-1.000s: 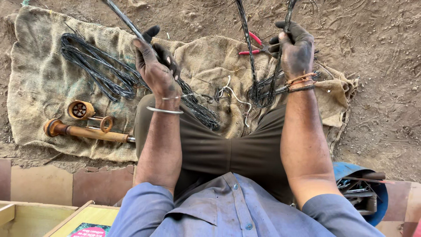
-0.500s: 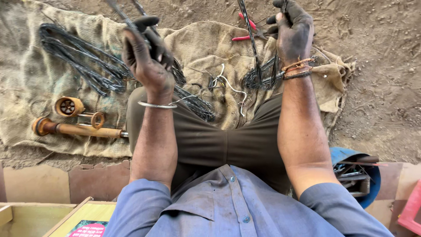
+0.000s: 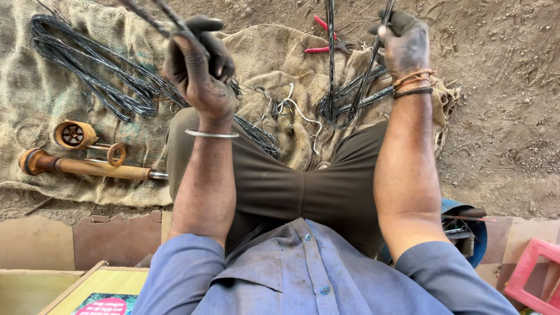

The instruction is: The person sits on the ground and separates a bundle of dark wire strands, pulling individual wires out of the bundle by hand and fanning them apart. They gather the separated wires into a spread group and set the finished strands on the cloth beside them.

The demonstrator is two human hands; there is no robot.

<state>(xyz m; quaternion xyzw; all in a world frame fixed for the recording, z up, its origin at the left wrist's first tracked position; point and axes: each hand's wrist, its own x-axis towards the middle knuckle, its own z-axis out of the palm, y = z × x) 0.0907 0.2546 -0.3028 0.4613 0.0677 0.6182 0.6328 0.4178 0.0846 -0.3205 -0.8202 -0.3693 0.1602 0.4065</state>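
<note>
Sitting above a burlap sack spread over dirt ground, knees in dark olive trousers filling the middle of the frame

Raising the left hand in the upper centre-left, fingers curling shut around dark twisted wires running up and left out of the top edge; thumb pointing right along the top of the fist, a thin metal bangle circling the wrist below

Lifting the right hand in the upper right, fingers pressing together around a second run of dark wire strands; strands dropping down and left from the fist into a looped tangle lying on the sack just above the right knee, another straight strand rising from that tangle to the top edge beside it; cord bracelets wrapping the right wrist

Lying in the upper left of the frame, a big coil of dark wire, well apart from both hands; resting at left centre, a rusty round spool and a long wooden-handled tool; showing at top centre between the hands, red-handled pliers on the sack; sitting at the lower right, a blue container and a pink plastic crate
</note>
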